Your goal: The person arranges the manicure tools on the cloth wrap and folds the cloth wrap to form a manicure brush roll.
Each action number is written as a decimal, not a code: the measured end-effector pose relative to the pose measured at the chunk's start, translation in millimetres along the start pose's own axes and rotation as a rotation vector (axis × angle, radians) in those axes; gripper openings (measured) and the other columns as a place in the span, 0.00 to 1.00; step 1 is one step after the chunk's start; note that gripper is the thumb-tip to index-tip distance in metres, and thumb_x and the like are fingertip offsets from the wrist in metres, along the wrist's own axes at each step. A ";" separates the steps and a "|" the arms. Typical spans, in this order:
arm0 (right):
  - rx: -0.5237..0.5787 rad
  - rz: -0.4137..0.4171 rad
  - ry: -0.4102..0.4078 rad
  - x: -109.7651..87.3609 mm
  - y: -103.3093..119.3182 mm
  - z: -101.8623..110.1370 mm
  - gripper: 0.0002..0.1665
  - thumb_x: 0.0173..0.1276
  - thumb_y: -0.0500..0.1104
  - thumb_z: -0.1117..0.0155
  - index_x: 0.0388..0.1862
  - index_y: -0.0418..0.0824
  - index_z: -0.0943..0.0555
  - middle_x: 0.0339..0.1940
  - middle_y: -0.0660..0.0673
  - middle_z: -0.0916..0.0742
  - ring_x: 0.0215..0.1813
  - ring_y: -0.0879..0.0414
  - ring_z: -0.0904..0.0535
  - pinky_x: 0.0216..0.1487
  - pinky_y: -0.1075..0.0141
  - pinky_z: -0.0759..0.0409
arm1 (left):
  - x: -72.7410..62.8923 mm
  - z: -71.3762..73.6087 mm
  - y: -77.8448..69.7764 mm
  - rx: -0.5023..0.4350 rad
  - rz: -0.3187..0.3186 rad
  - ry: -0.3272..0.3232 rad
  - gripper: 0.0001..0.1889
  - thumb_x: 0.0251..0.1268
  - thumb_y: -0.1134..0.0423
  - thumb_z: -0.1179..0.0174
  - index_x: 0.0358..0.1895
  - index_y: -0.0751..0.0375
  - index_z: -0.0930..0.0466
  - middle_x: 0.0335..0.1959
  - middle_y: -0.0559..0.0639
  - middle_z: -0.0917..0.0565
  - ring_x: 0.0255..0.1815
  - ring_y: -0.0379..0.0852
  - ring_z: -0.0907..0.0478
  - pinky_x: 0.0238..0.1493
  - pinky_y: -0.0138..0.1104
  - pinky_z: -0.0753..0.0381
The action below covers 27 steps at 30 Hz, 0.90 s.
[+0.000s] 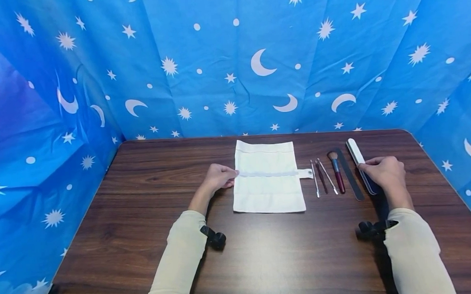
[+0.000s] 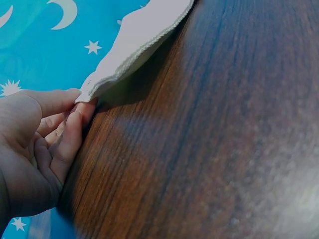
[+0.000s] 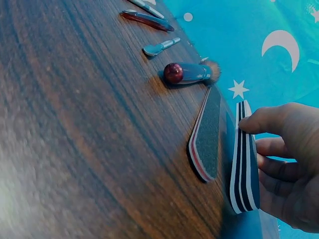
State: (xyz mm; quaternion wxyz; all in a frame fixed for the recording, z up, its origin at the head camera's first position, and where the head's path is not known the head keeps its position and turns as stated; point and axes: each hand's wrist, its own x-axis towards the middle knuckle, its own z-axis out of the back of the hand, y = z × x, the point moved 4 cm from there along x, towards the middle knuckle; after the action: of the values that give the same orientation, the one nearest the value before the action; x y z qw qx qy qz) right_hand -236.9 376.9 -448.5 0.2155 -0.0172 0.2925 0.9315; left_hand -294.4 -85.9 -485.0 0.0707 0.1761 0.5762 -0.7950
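Note:
My left hand (image 1: 218, 177) pinches the left edge of a white cloth roll (image 1: 268, 194) lying unfolded on the table. Thumb and fingertips on that edge show in the left wrist view, where the cloth (image 2: 144, 30) lifts slightly off the wood. At the right, my right hand (image 1: 386, 173) holds a thick nail buffer (image 1: 355, 151) with black and white layers, tilted up on its side in the right wrist view. Just left of it lie a dark nail file (image 1: 348, 176) and a makeup brush (image 1: 337, 173) with a red and blue handle.
Between cloth and brush lie two slim metal tools, a left one (image 1: 315, 180) and a right one (image 1: 328, 177), with a dark reddish tool (image 1: 321, 177) between them. A snap strap (image 1: 306, 173) extends from the cloth. Blue star-patterned fabric (image 1: 213, 54) hangs behind the wooden table (image 1: 258, 262).

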 end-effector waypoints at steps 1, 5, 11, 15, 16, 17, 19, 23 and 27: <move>0.005 -0.001 -0.003 -0.2 0.2 0.1 0.32 0.75 0.56 0.43 0.58 0.28 0.19 0.57 0.23 0.19 0.55 0.32 0.28 0.49 0.43 0.19 | -0.1 -0.2 -0.1 0.001 0.000 -0.001 0.13 0.68 0.64 0.35 0.46 0.73 0.14 0.20 0.46 0.20 0.19 0.33 0.24 0.24 0.22 0.22; 0.022 -0.007 -0.007 -1.6 0.8 0.9 0.32 0.75 0.56 0.43 0.59 0.28 0.19 0.58 0.23 0.19 0.55 0.32 0.27 0.52 0.41 0.18 | 0.3 -1.7 -0.6 -0.018 -0.012 0.002 0.13 0.67 0.65 0.34 0.46 0.75 0.15 0.19 0.46 0.21 0.18 0.33 0.24 0.23 0.22 0.22; 0.027 -0.015 -0.017 -4.0 0.3 3.3 0.32 0.75 0.55 0.42 0.59 0.28 0.19 0.58 0.23 0.19 0.53 0.33 0.22 0.52 0.41 0.17 | -2.9 -2.9 -1.3 -0.024 -0.027 0.006 0.13 0.67 0.66 0.34 0.45 0.75 0.15 0.18 0.45 0.21 0.17 0.33 0.25 0.23 0.22 0.22; 0.043 -0.012 -0.026 -4.6 1.3 4.3 0.32 0.75 0.56 0.42 0.59 0.29 0.19 0.57 0.24 0.18 0.53 0.34 0.21 0.52 0.42 0.17 | -5.5 -3.9 -1.1 -0.007 -0.024 0.007 0.12 0.67 0.65 0.35 0.44 0.75 0.14 0.18 0.45 0.21 0.17 0.33 0.25 0.23 0.22 0.23; 0.055 -0.013 -0.025 -4.6 1.9 4.3 0.32 0.75 0.56 0.42 0.60 0.29 0.20 0.58 0.24 0.18 0.53 0.34 0.21 0.53 0.41 0.17 | -5.7 -4.1 -1.2 -0.003 -0.024 0.007 0.12 0.67 0.65 0.35 0.44 0.74 0.14 0.18 0.45 0.21 0.18 0.33 0.25 0.23 0.22 0.23; 0.068 -0.011 -0.024 -4.6 2.8 4.4 0.32 0.75 0.56 0.42 0.60 0.29 0.20 0.58 0.24 0.18 0.54 0.34 0.21 0.54 0.41 0.18 | -5.6 -4.3 -1.4 0.003 -0.028 0.007 0.12 0.67 0.65 0.34 0.44 0.74 0.14 0.18 0.45 0.21 0.18 0.33 0.25 0.23 0.22 0.23; 0.100 -0.001 -0.024 -4.1 5.4 4.9 0.33 0.75 0.57 0.42 0.61 0.29 0.20 0.59 0.24 0.19 0.54 0.35 0.22 0.57 0.40 0.19 | -4.8 -4.5 -2.1 0.007 -0.039 0.006 0.12 0.67 0.64 0.34 0.43 0.74 0.14 0.19 0.45 0.21 0.18 0.33 0.24 0.24 0.22 0.22; 0.149 0.030 -0.014 -3.5 13.4 6.6 0.35 0.75 0.58 0.43 0.63 0.29 0.22 0.60 0.23 0.19 0.54 0.35 0.20 0.61 0.40 0.20 | -2.8 -3.0 -3.6 0.010 -0.068 -0.010 0.13 0.67 0.64 0.35 0.43 0.74 0.14 0.18 0.44 0.22 0.18 0.32 0.25 0.23 0.22 0.23; 0.187 0.034 0.038 -4.8 20.3 7.4 0.39 0.74 0.60 0.42 0.66 0.29 0.24 0.62 0.24 0.21 0.51 0.42 0.20 0.52 0.49 0.15 | -3.3 -0.8 -2.3 0.028 -0.060 -0.026 0.12 0.67 0.64 0.35 0.43 0.74 0.13 0.18 0.44 0.22 0.18 0.32 0.25 0.23 0.22 0.23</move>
State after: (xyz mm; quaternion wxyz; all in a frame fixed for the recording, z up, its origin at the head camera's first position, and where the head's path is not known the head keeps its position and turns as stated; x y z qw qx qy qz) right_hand -240.2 364.2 -430.7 0.1946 -0.0098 0.3823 0.9033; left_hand -291.9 -84.7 -482.0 0.0520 0.1493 0.5691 -0.8070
